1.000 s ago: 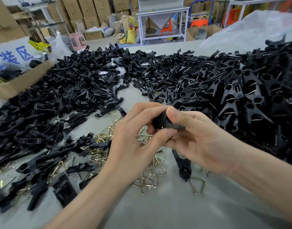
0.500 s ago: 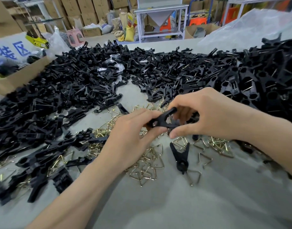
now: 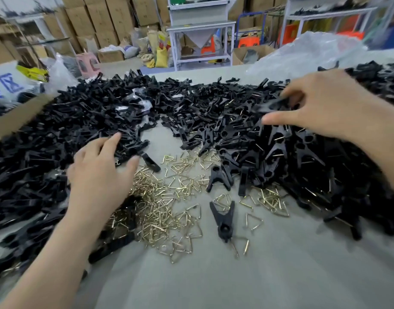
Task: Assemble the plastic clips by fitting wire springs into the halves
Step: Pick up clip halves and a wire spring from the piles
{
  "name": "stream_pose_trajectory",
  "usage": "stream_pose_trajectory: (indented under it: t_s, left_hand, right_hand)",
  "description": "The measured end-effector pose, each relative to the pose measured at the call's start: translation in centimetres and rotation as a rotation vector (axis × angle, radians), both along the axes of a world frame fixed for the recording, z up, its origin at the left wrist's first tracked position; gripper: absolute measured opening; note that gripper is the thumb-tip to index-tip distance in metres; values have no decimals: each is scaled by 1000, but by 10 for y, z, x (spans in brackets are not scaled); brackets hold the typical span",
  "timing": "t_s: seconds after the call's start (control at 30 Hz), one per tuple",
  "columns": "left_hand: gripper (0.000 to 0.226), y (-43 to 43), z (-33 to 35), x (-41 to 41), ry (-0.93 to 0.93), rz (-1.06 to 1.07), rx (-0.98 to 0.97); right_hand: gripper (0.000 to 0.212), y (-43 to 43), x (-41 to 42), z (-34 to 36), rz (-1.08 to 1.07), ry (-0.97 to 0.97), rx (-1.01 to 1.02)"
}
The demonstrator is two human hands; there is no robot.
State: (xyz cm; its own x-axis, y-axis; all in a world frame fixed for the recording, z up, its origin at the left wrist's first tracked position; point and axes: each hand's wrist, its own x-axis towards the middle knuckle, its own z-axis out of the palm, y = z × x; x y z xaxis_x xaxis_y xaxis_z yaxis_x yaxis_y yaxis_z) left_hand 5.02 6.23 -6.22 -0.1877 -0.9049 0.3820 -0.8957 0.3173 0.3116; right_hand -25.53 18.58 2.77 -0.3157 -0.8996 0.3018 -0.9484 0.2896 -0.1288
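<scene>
A heap of loose black clip halves covers the left of the grey table. On the right rises a heap of assembled black clips. Brass wire springs lie scattered between them. My left hand hovers with spread fingers at the near edge of the halves heap and holds nothing. My right hand is stretched over the assembled heap, thumb and fingers apart, with a blurred black clip just at its fingertips. One black clip lies alone on the table near a single spring.
A cardboard box edge borders the table on the left. A clear plastic bag lies at the back right. Behind the table stand a white metal frame and stacked cartons. Bare table surface lies in front of the springs.
The hands have parted. My right hand carried the clip from the centre out over the right heap and opened. My left hand let go and moved left to the halves.
</scene>
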Motion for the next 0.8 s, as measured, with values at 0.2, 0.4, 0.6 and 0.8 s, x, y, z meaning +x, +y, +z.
stream_pose_trajectory:
  t_s: [0.2,0.4,0.6,0.8]
  left_hand:
    - [39,-10,-1,18,-251,132,343]
    - [17,-4,6,15,12,36,237]
    - [51,-12,9,18,466,0,260]
    - [49,-11,11,17,756,-54,242]
  right_hand:
    - [113,-6,8,-5,-41,10,5]
    - [48,-38,91,-52,422,-171,124]
    - [28,-104,151,-71,642,-179,223]
    - [21,-119,149,-86,569,-285,143]
